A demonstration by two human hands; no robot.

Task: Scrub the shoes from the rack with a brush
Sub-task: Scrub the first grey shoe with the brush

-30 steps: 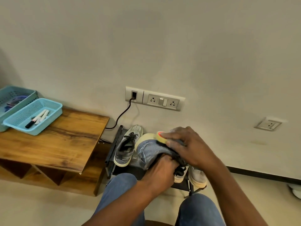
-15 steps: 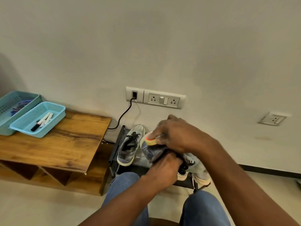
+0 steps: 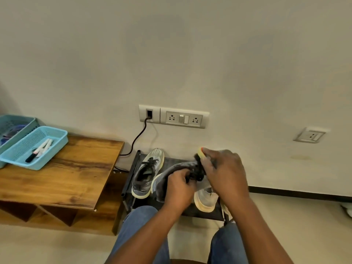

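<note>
Both hands grip: left hand (image 3: 179, 189) shoe (image 3: 167, 174), right hand (image 3: 222, 172) brush (image 3: 200, 152).

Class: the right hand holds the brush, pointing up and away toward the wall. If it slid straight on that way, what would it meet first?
Probably the wall just below the socket panel. Past the brush in the right hand, nothing else shows in that line, though depth is unclear.

Rack (image 3: 171, 161) stands right of table (image 3: 76, 168).
</note>
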